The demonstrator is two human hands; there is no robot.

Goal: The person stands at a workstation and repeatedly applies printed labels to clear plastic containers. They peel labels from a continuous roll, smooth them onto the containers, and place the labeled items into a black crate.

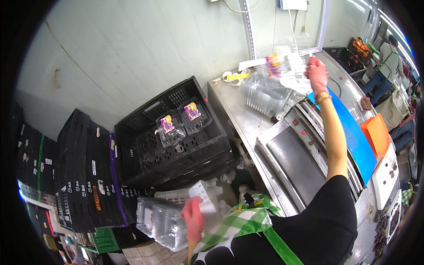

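Right hand [317, 76], upper right; left hand [193, 219], lower centre: cannot tell either grip. Risk: clear clamshell stack [162, 224], lower left, might topple if bumped.

The metal table [240, 117] carries stacked clear plastic containers [265, 95], a flat-topped machine [291, 154] with red switches, and purple grapes [365, 103].

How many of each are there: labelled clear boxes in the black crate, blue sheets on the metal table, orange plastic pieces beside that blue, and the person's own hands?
Labelled clear boxes: 2 (left box, right box)
Blue sheet: 1
Orange plastic piece: 1
Hands: 2 (left hand, right hand)
Total: 6
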